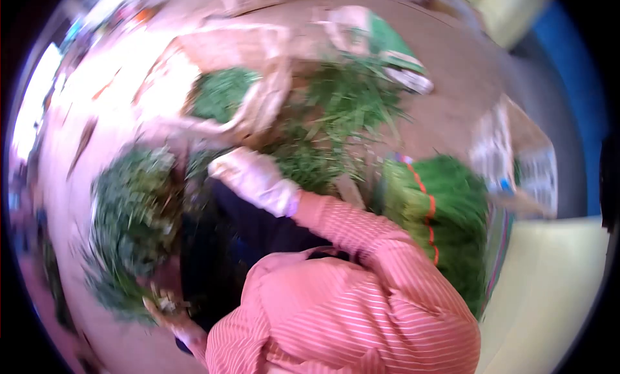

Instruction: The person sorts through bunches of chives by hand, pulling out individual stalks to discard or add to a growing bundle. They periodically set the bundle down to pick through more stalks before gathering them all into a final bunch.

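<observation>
My right hand [255, 177], in a pale glove, is over my dark-clad legs near loose cut green stalks [310, 164]. Motion blur smears its fingers, and I cannot make out anything in it. At the lower left, my left hand [171, 316] is beside the lower edge of a large heap of leafy greens [135, 206]. Its fingers look spread apart, close to the stalks. On my right lies a thick bundle of long, fine green stalks [452, 212] with an orange band [431, 209] across it.
Ahead stands an open woven sack [274, 103] holding chopped greens [223, 93]. More green stalks [352, 93] lie on the floor beside a green-and-white bag [387, 41]. A printed paper or sack [516, 157] is at the right, near a pale yellow surface [549, 277].
</observation>
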A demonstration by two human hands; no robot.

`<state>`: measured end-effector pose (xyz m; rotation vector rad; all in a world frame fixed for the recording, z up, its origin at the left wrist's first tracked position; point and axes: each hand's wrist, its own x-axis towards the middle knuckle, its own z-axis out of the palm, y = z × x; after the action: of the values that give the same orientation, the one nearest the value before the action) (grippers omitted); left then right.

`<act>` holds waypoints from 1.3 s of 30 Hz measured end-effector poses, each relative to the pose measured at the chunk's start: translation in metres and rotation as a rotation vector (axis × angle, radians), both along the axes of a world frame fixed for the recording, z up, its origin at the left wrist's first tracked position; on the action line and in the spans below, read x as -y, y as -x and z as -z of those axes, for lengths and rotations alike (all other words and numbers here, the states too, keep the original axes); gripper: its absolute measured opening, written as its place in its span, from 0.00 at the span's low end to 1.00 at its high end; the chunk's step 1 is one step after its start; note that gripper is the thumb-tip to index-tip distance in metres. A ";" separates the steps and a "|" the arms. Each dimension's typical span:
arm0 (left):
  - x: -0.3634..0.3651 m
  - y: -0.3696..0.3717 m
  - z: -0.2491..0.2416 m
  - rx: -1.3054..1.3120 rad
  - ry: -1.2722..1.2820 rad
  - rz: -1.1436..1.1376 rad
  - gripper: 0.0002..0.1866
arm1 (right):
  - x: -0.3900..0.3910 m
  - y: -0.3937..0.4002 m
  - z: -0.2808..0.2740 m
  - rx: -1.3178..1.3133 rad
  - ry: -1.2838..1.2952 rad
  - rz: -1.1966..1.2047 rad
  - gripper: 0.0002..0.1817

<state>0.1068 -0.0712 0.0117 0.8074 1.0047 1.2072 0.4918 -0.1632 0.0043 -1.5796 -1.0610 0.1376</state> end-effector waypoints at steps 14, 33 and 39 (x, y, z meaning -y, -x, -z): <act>0.013 -0.003 0.112 0.605 0.288 -0.093 0.14 | -0.078 0.107 0.018 -0.529 0.654 -0.664 0.15; 0.047 0.010 0.105 0.249 0.322 -0.013 0.26 | -0.176 0.230 0.036 -1.043 1.012 -1.401 0.28; 0.051 0.023 0.121 0.006 0.097 0.061 0.32 | -0.184 0.263 0.037 -1.048 0.898 -1.412 0.35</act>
<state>0.0841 -0.1218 -0.1088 0.7530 1.0184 1.0999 0.2283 0.0209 -0.0324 -0.8126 -1.0306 2.3380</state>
